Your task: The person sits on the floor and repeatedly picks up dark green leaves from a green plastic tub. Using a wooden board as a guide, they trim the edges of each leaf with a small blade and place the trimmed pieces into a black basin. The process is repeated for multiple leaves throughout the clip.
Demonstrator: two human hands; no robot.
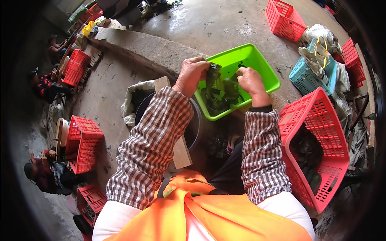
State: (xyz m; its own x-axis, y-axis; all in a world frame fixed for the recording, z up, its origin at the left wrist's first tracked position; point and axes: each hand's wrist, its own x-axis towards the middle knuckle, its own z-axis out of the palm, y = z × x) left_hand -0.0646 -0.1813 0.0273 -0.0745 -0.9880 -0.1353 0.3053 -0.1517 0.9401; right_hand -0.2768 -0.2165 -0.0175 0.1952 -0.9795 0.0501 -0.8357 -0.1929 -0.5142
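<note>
My left hand (pixel 193 75) pinches the top of a dark green, wet strip that looks like seaweed (pixel 213 73). The strip hangs over the near left part of a bright green plastic basin (pixel 265 72). Curled over the same basin, my right hand (pixel 251 82) has its fingertips at the edge of a thinner, blurred green piece of the seaweed (pixel 231 89). More dark pieces lie on the basin's bottom, partly hidden by the hands. Checked sleeve covers reach over both forearms.
Below my left forearm, a wooden board (pixel 182 153) lies across a round dark tub (pixel 197 120), beside a white sack (pixel 128 111) of dark material. A red crate (pixel 331 177) with dark contents stands tilted at right, a blue crate (pixel 304 75) beyond. Several people sit by red crates at left.
</note>
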